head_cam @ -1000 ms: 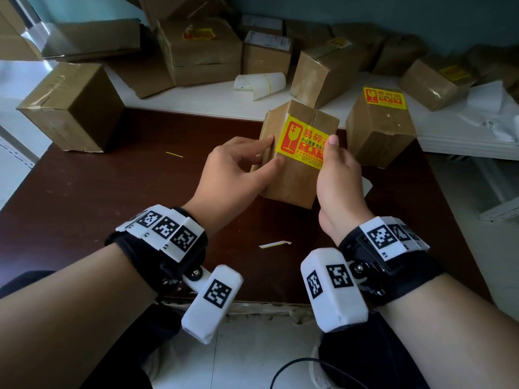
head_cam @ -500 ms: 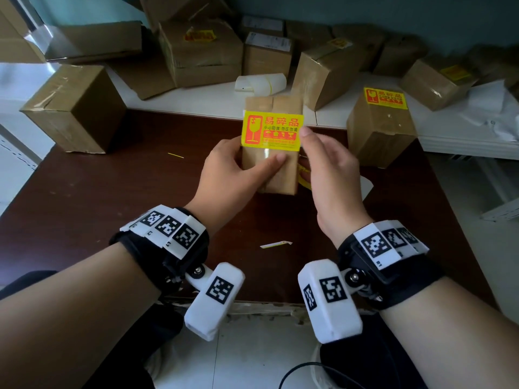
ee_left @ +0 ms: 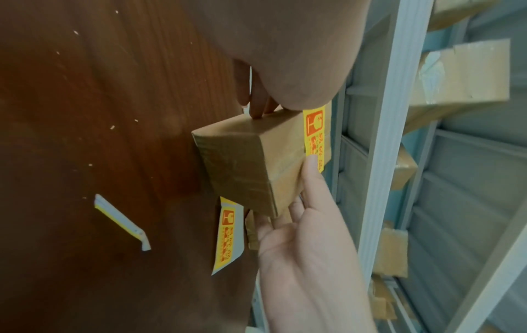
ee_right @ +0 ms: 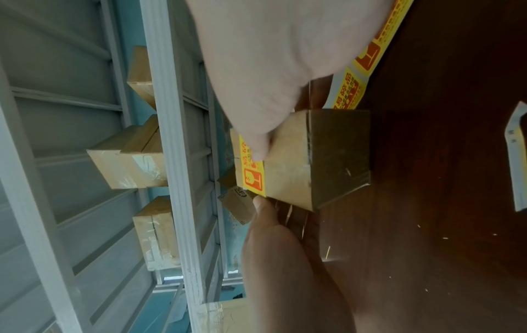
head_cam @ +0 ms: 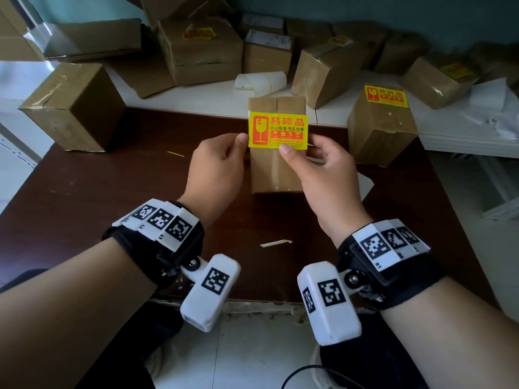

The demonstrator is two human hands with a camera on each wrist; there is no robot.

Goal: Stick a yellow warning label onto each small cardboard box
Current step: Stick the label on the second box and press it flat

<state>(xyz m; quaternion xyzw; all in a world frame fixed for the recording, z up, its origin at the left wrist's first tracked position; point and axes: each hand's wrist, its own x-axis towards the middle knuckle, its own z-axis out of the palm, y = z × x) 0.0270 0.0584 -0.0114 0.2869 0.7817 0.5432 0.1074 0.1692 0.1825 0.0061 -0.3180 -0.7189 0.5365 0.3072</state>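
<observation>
Hands grip small box (head_cam: 276,167) between them: left hand (head_cam: 217,169), right hand (head_cam: 323,175); thumbs press yellow label (head_cam: 278,130).

- A dark reddish-brown wooden table (head_cam: 84,197) fills the near ground; its front edge is chipped and pale.
- Behind it, butted against its far edge, runs a white surface (head_cam: 213,99).
- The wall (head_cam: 393,9) at the back is a muted teal-blue.
- The floor (head_cam: 252,355) under the table's front edge is laid with pale tiles, a seam running through them.
- The wrist views show a grey-white metal frame (ee_right: 168,135) with horizontal rails against the blue wall.
- Light is soft and dim, brighter at the left edge of the head view, where the white surface glares.
</observation>
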